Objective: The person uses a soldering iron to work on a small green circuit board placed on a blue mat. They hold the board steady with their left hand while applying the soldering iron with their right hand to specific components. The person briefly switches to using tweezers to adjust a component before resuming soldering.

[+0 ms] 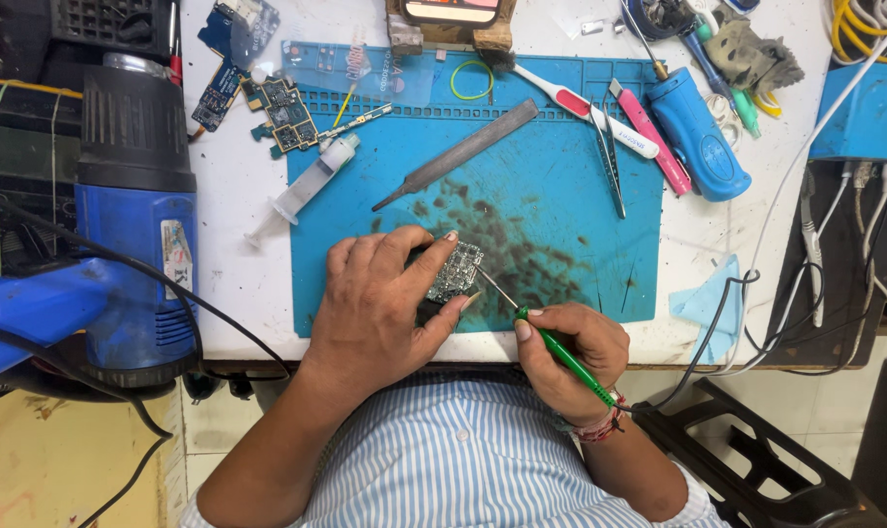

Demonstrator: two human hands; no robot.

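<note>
My left hand (pixel 380 308) pinches a small circuit board (pixel 455 272) between thumb and fingers, low on the blue work mat (pixel 561 215). A green-handled tool (pixel 561 350) with a thin metal tip is in my right hand (pixel 571 357). The tip touches the board's right edge. Dark scorch marks stain the mat around the board.
A blue hot-air gun (pixel 131 225) stands at the left with black cables. On the mat lie a metal file (pixel 458 154), tweezers (pixel 610 161), a syringe (pixel 302 191), a pink knife (pixel 649 137) and a blue handle (pixel 698 137). Other circuit boards (pixel 287 115) lie at upper left.
</note>
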